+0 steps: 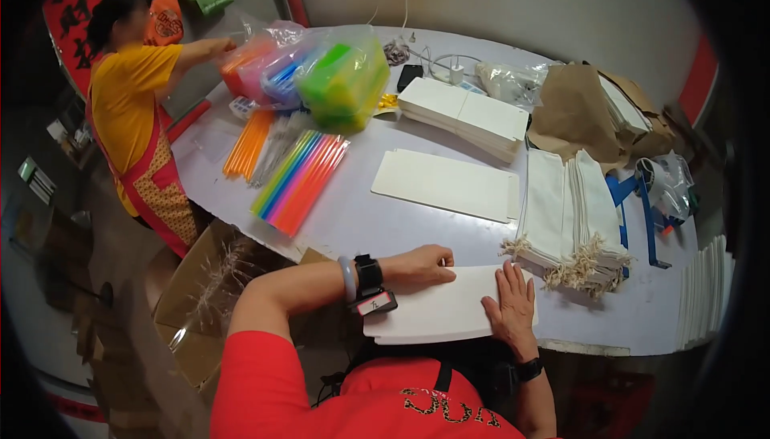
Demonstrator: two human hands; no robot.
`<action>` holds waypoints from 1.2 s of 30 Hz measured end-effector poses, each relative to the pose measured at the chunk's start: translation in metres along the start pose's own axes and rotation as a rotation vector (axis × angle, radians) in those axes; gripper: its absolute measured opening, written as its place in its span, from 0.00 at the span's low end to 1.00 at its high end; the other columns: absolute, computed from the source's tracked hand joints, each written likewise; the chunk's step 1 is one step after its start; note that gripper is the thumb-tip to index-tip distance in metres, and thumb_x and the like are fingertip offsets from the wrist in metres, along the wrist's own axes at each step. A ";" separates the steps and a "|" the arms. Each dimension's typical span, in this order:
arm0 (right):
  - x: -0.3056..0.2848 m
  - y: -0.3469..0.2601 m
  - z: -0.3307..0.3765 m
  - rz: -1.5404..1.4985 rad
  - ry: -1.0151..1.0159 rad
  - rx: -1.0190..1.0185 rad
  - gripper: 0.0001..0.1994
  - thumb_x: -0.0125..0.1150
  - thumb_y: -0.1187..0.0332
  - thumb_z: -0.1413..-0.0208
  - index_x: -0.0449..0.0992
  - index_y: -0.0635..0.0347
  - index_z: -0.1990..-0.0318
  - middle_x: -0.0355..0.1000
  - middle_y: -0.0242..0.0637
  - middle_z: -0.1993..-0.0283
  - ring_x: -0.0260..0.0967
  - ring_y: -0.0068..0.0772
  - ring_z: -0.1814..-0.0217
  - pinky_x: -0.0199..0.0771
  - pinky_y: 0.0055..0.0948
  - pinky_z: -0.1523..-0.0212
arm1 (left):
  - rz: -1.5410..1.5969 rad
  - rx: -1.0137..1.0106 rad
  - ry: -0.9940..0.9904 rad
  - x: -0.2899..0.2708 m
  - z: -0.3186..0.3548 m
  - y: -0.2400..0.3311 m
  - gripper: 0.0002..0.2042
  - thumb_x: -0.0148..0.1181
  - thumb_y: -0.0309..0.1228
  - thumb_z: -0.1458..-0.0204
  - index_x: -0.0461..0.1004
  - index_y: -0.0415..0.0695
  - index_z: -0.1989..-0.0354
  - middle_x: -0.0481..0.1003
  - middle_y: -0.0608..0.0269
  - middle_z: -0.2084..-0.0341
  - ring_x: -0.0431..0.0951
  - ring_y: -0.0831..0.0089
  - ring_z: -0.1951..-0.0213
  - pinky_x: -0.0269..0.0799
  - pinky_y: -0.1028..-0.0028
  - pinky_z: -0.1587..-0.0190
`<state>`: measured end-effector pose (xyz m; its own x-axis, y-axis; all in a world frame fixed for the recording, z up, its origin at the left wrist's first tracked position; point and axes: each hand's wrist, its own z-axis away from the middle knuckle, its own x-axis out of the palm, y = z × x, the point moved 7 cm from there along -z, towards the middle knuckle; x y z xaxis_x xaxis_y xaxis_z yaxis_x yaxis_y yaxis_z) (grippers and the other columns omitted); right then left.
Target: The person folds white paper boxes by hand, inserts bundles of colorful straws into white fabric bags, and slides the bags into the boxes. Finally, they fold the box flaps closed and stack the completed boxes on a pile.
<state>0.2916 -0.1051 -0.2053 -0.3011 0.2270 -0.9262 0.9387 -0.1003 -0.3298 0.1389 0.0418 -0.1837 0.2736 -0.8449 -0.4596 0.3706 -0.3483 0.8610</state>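
Observation:
A flat white cardboard piece, with notched corners, lies at the near table edge in front of me. My left hand is at its far edge, fingers curled and thumb against the cardboard. On its right end my right hand lies flat, fingers stretched out. Beyond them lies another white cardboard piece, and behind that a stack of white cardboard. To the right of these are piles of white fabric pouches with beige drawstring ends bunched toward me.
At the left, a person in yellow reaches to clear bags of colourful items. Rainbow-coloured sticks lie nearer. A brown paper wrapping and a blue tape dispenser stand right. An open carton is below the table's left edge.

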 end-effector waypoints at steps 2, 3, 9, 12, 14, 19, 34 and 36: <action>-0.021 0.003 0.003 -0.083 0.146 0.038 0.32 0.60 0.60 0.51 0.62 0.59 0.38 0.55 0.47 0.32 0.49 0.48 0.30 0.44 0.48 0.32 | 0.066 -0.059 0.010 -0.007 0.028 0.011 0.17 0.59 0.41 0.50 0.71 0.37 0.66 0.72 0.58 0.73 0.71 0.70 0.67 0.67 0.70 0.65; -0.040 0.006 0.008 -0.156 0.283 0.070 0.31 0.61 0.64 0.51 0.61 0.60 0.38 0.57 0.47 0.34 0.52 0.46 0.32 0.48 0.46 0.33 | 0.101 -0.086 0.008 -0.009 0.045 0.016 0.16 0.58 0.40 0.49 0.71 0.36 0.66 0.72 0.61 0.73 0.70 0.74 0.68 0.67 0.73 0.65; -0.091 -0.007 -0.009 -1.377 0.402 0.105 0.32 0.57 0.79 0.46 0.52 0.60 0.33 0.69 0.37 0.56 0.68 0.26 0.53 0.70 0.28 0.51 | 0.324 0.081 0.513 -0.026 0.090 0.034 0.09 0.59 0.30 0.44 0.68 0.39 0.61 0.72 0.64 0.70 0.71 0.80 0.68 0.68 0.79 0.65; -0.152 -0.033 -0.040 -1.308 0.561 -0.052 0.34 0.57 0.83 0.47 0.51 0.59 0.33 0.71 0.37 0.60 0.70 0.26 0.57 0.71 0.24 0.55 | 0.445 0.320 0.736 -0.030 0.086 0.061 0.11 0.60 0.27 0.45 0.67 0.40 0.57 0.73 0.64 0.67 0.73 0.79 0.68 0.70 0.79 0.65; -0.188 -0.052 -0.049 -1.182 0.529 -0.189 0.34 0.57 0.84 0.47 0.51 0.60 0.33 0.71 0.38 0.58 0.71 0.27 0.57 0.73 0.24 0.56 | 0.585 0.512 0.823 -0.028 0.090 0.083 0.13 0.60 0.25 0.45 0.66 0.40 0.53 0.73 0.63 0.64 0.73 0.78 0.67 0.70 0.79 0.64; -0.203 -0.083 -0.054 -0.871 0.489 -0.467 0.32 0.58 0.84 0.48 0.54 0.61 0.36 0.71 0.41 0.53 0.73 0.28 0.55 0.76 0.25 0.57 | 0.431 0.875 1.088 -0.071 0.120 0.148 0.16 0.59 0.21 0.46 0.65 0.39 0.49 0.73 0.60 0.62 0.74 0.75 0.64 0.71 0.77 0.62; -0.212 -0.100 -0.054 -0.720 0.511 -0.512 0.19 0.59 0.87 0.51 0.72 0.66 0.51 0.69 0.40 0.53 0.71 0.24 0.62 0.72 0.19 0.63 | -0.134 1.008 1.144 -0.080 0.145 0.167 0.15 0.62 0.13 0.55 0.72 0.38 0.58 0.77 0.51 0.66 0.79 0.64 0.63 0.74 0.73 0.61; -0.208 -0.103 -0.057 -0.693 0.504 -0.524 0.18 0.59 0.87 0.52 0.73 0.66 0.52 0.69 0.40 0.53 0.71 0.24 0.62 0.71 0.18 0.63 | -0.129 0.986 1.100 -0.083 0.141 0.164 0.13 0.61 0.12 0.54 0.72 0.37 0.59 0.76 0.50 0.65 0.77 0.65 0.62 0.73 0.74 0.61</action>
<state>0.2673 -0.0866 0.0319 -0.8172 0.4692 -0.3346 0.5748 0.6214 -0.5325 0.0519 -0.0029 0.0266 0.9718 -0.2198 -0.0855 -0.1700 -0.9040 0.3924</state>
